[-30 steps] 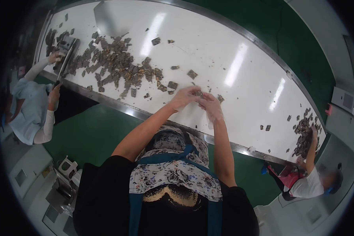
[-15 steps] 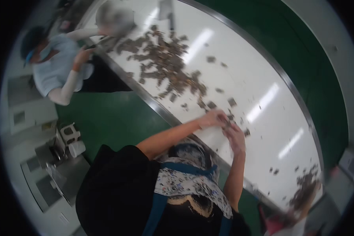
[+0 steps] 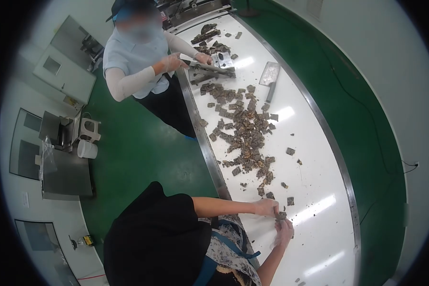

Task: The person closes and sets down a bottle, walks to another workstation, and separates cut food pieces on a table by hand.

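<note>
My left hand (image 3: 266,207), in a thin clear glove, reaches over the white table (image 3: 314,238) with its fingers closed at a dark, square, brownish piece (image 3: 282,216). From below, my right hand (image 3: 284,230), also gloved, pinches the same piece, so the two hands meet at it. Its exact kind cannot be made out; it resembles a nut or seed brittle. Just beyond my fingers lies another dark square (image 3: 291,201). A long heap of similar squares and crumbs (image 3: 245,136) spreads up the table from my hands.
Across the table's left edge stands a co-worker (image 3: 136,62), whose gloved hands hold a long dark-handled blade (image 3: 209,68) by a metal block (image 3: 222,61). A cleaver (image 3: 270,75) lies on the table. A metal rim (image 3: 209,162) borders it. A white bucket (image 3: 87,149) stands left.
My view has swung left and up, so the heap and co-worker show more fully and the person at lower right has left view. My hands still meet at a small piece.
</note>
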A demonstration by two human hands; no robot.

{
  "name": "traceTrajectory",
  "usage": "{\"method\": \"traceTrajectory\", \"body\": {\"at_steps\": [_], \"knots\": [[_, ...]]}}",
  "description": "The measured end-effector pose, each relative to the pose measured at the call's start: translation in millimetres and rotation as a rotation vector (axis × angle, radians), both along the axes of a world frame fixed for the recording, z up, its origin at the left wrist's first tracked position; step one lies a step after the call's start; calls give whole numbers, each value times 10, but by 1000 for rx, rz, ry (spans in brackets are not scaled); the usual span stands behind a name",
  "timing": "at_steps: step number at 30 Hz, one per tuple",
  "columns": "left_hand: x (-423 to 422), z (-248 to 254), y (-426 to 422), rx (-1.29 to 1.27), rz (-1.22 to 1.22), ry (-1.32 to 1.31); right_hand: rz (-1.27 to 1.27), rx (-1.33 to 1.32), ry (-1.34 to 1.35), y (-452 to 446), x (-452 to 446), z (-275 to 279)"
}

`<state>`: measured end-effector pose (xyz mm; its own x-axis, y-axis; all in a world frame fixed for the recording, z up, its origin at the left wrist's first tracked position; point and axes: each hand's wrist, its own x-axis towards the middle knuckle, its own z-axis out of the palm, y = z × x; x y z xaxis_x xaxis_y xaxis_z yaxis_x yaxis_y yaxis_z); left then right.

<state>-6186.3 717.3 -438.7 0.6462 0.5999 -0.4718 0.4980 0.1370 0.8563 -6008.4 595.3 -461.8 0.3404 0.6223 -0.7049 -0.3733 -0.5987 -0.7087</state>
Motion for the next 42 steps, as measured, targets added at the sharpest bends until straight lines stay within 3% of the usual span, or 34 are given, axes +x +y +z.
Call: {"method": "traceTrajectory", "body": {"at_steps": [3,4,5,6,7,8,10,11,12,13,16,18,20,23,26,27,29,31,32,33,35,36,38,42], "knots": [[30,-218,4,127,115,-114,-155,104,-29,25,25,307],[61,-568,-22,-49,99,-266,16,79,-160,-6,97,367],[71,-838,-80,-30,86,-630,37,136,-262,-19,90,512],[21,-500,16,-553,211,-500,-116,81,-80,-44,180,451],[88,-81,160,-412,143,-159,-220,67,-60,-51,220,410],[67,-214,105,-584,287,-294,-311,25,-26,-36,271,419],[119,-71,192,-756,413,-270,-450,-6,-63,-14,314,503],[125,-88,206,-798,472,-288,-365,-110,-262,-79,438,253],[123,-77,176,-791,521,-324,-268,-214,-451,-196,529,10],[122,-76,178,-778,573,-361,-61,-162,-995,-203,459,69],[146,-117,248,-681,605,-264,155,-3,-946,46,254,225],[144,-257,267,-653,612,-222,307,64,-1078,330,57,237],[133,-359,291,-560,572,-215,289,133,-1233,613,-108,263],[179,-424,328,-484,531,-205,412,76,-1321,845,-151,100],[324,-319,381,-377,369,-253,532,28,-1227,843,-5,-132],[411,-317,390,-335,324,-304,455,59,-1181,762,86,-76],[591,-26,345,-516,359,-420,268,7,-1021,570,272,157],[667,-403,242,-399,285,-343,-3,26,-923,207,495,211],[724,-145,269,-189,241,-85,-81,-79,-873,58,583,278],[653,-167,272,-180,257,-78,-75,-192,-940,-118,673,272],[559,-279,261,311,188,88,-40,-357,-1032,-447,820,290],[440,-295,280,520,274,43,-10,-412,-1053,-572,833,313],[91,-194,520,956,259,185,37,-386,-1046,-735,761,379],[-560,19,964,866,332,560,129,-238,-1025,-743,520,298]]}}
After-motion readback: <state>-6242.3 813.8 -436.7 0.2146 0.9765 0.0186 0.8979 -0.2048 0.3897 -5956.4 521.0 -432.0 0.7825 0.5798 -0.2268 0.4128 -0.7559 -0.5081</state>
